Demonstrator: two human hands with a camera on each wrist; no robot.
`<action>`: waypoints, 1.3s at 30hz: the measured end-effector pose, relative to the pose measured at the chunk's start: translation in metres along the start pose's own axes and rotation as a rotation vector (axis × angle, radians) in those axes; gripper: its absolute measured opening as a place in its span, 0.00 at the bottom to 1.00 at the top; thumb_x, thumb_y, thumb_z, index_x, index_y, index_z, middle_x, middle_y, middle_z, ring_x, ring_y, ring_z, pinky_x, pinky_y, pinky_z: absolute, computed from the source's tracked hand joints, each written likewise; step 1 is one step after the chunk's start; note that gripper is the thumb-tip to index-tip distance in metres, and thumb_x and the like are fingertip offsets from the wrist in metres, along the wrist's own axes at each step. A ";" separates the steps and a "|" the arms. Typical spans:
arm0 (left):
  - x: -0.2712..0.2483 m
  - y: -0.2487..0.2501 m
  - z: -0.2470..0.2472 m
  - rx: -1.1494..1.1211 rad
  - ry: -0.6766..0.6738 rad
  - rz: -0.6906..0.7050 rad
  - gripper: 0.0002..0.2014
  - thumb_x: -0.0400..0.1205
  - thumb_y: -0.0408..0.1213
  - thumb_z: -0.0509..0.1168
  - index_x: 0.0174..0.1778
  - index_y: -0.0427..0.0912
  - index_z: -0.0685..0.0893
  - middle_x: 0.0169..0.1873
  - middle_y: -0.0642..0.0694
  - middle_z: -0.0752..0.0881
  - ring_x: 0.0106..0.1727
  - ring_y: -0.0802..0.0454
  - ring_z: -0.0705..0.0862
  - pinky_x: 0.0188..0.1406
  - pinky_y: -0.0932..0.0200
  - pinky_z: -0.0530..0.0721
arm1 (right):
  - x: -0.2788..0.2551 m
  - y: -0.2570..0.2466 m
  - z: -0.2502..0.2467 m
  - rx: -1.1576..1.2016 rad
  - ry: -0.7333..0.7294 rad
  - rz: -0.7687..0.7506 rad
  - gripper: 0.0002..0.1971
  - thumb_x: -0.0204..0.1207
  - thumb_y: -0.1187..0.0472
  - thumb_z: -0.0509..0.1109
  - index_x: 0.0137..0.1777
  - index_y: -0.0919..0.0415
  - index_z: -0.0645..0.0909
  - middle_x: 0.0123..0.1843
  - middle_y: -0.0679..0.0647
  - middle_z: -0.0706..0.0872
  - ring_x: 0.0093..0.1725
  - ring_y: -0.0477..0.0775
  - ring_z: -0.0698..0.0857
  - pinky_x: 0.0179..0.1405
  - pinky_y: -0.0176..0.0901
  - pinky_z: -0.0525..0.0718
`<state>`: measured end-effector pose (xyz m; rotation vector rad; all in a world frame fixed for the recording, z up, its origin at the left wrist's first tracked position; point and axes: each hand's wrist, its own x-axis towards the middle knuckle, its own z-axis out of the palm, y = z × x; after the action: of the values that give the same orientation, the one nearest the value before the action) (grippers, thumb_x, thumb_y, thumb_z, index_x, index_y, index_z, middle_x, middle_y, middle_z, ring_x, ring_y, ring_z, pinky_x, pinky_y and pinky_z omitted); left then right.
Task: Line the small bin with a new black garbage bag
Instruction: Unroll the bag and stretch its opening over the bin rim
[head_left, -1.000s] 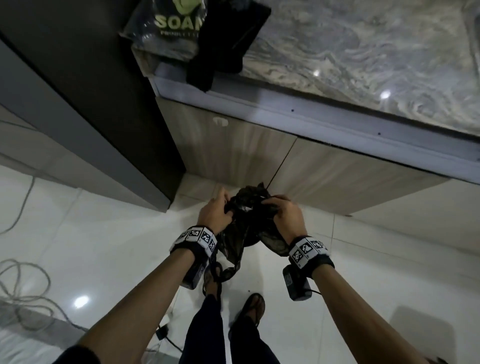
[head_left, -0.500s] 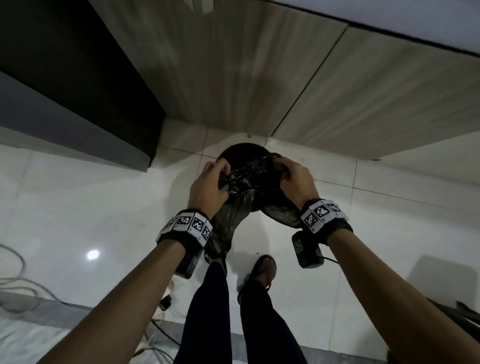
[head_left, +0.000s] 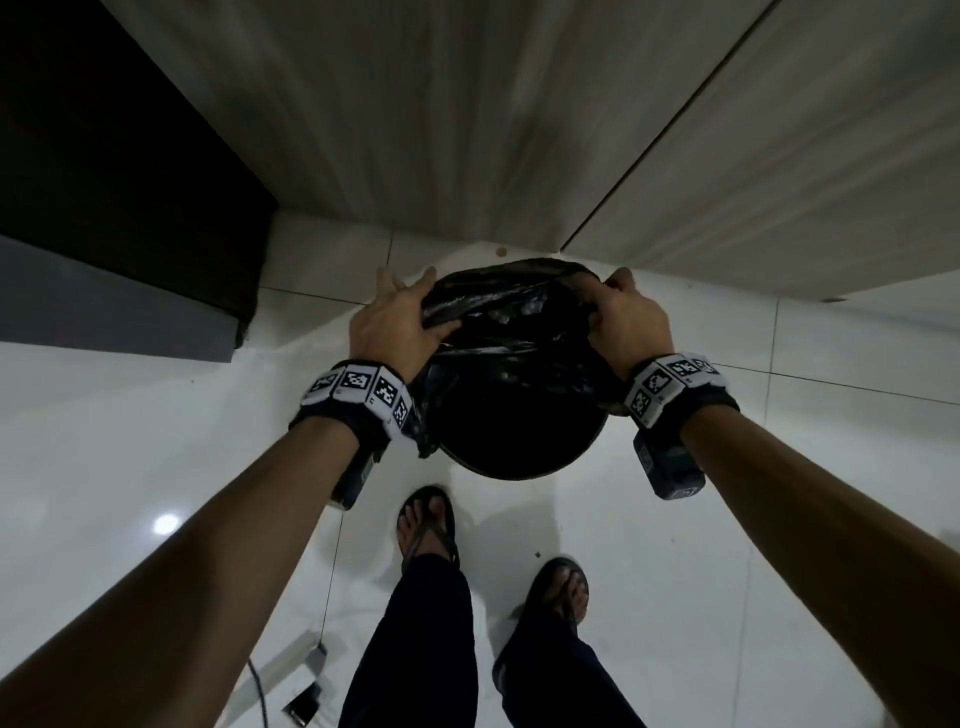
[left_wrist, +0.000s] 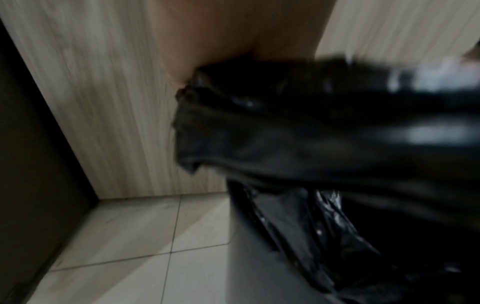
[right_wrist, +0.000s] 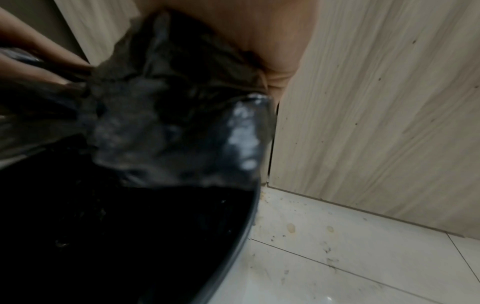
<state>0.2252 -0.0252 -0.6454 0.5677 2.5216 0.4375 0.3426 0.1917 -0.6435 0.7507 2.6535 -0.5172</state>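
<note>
A small round black bin stands on the tile floor against the cabinet. A glossy black garbage bag is stretched across the far half of its mouth and sags inside. My left hand holds the bag's left edge, thumb on top and fingers reaching past the rim. At the far right of the rim, my right hand grips the other edge. The left wrist view shows bunched bag under my palm. The right wrist view shows crumpled bag above the dark bin rim.
Wood-grain cabinet doors rise right behind the bin. A dark panel juts out at the left. White floor tiles spread around. My sandalled feet stand just short of the bin. A cable and small plug lie at lower left.
Both hands went down from cabinet height to the bin with the bag. They moved apart, spreading the bunched bag's mouth over the rim. The view tilted down.
</note>
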 end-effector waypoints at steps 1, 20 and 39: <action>0.009 -0.009 0.007 -0.011 -0.008 -0.020 0.31 0.76 0.56 0.67 0.76 0.58 0.70 0.63 0.39 0.73 0.58 0.43 0.82 0.55 0.52 0.82 | 0.005 0.005 0.005 -0.012 -0.007 0.017 0.25 0.75 0.60 0.62 0.72 0.43 0.72 0.60 0.65 0.76 0.39 0.72 0.83 0.38 0.54 0.78; 0.021 0.049 -0.002 0.073 -0.112 0.221 0.21 0.77 0.31 0.62 0.67 0.42 0.77 0.68 0.40 0.74 0.67 0.40 0.75 0.60 0.45 0.81 | 0.036 -0.048 -0.010 0.190 -0.158 0.062 0.29 0.70 0.60 0.67 0.74 0.49 0.69 0.64 0.67 0.78 0.65 0.71 0.75 0.62 0.59 0.79; 0.040 0.011 0.029 -0.223 -0.034 0.147 0.26 0.75 0.44 0.68 0.71 0.55 0.74 0.65 0.48 0.80 0.69 0.46 0.74 0.69 0.52 0.74 | 0.028 -0.007 0.039 0.267 0.126 -0.041 0.16 0.82 0.54 0.61 0.67 0.48 0.81 0.56 0.58 0.90 0.57 0.65 0.81 0.53 0.53 0.82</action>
<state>0.2132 0.0089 -0.6805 0.6682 2.3663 0.7454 0.3247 0.1814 -0.6874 0.8301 2.7523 -0.8757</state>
